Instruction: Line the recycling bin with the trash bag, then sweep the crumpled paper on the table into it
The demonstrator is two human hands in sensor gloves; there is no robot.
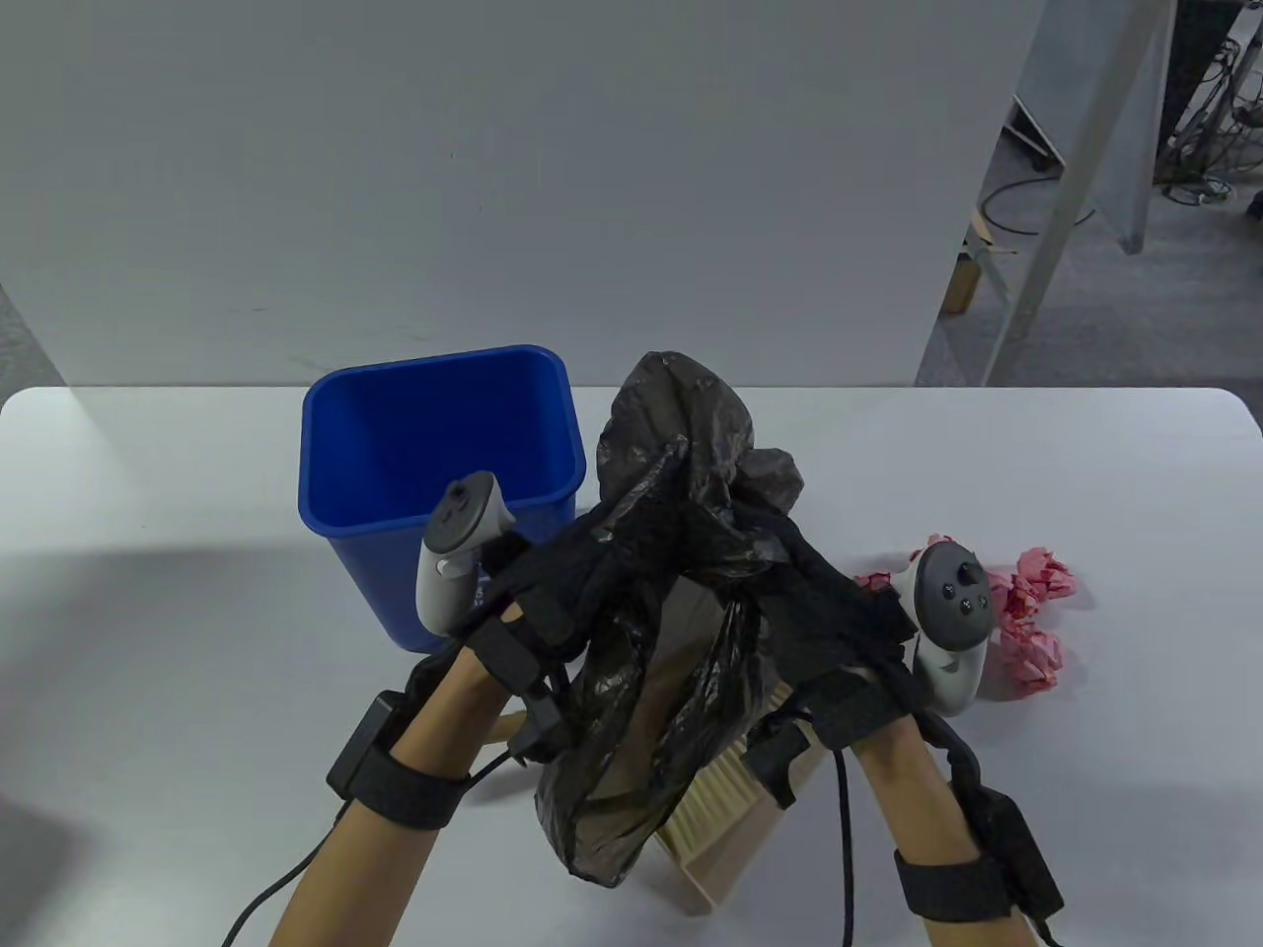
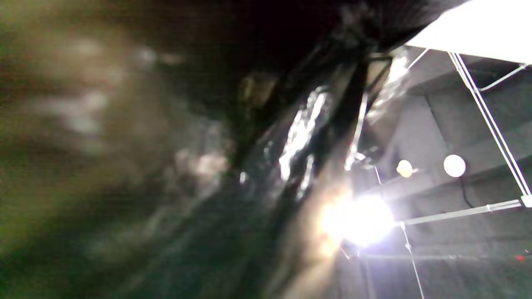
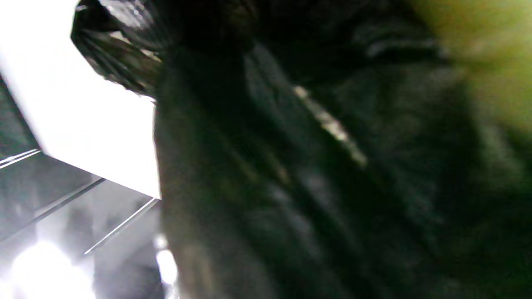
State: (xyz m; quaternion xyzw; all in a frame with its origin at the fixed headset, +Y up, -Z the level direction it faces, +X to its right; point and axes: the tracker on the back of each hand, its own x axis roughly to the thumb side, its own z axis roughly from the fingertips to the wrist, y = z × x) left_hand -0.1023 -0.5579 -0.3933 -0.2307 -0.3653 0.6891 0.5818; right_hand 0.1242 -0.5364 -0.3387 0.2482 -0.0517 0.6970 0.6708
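Observation:
A black trash bag [image 1: 681, 552] hangs crumpled in the air between my two hands, just right of the blue recycling bin [image 1: 434, 464], which stands upright on the white table [image 1: 148, 552]. My left hand [image 1: 553, 592] grips the bag's left side close to the bin's near corner. My right hand [image 1: 839, 612] grips its right side. Pink crumpled paper [image 1: 1031, 612] lies on the table right of my right hand. In both wrist views the blurred black plastic of the bag [image 2: 266, 174] [image 3: 316, 174] fills most of the picture, hiding the fingers.
A wooden brush with pale bristles [image 1: 720, 809] lies on the table under the hanging bag, near the front edge. A grey wall stands behind the table. Cables run from both wrists off the bottom edge.

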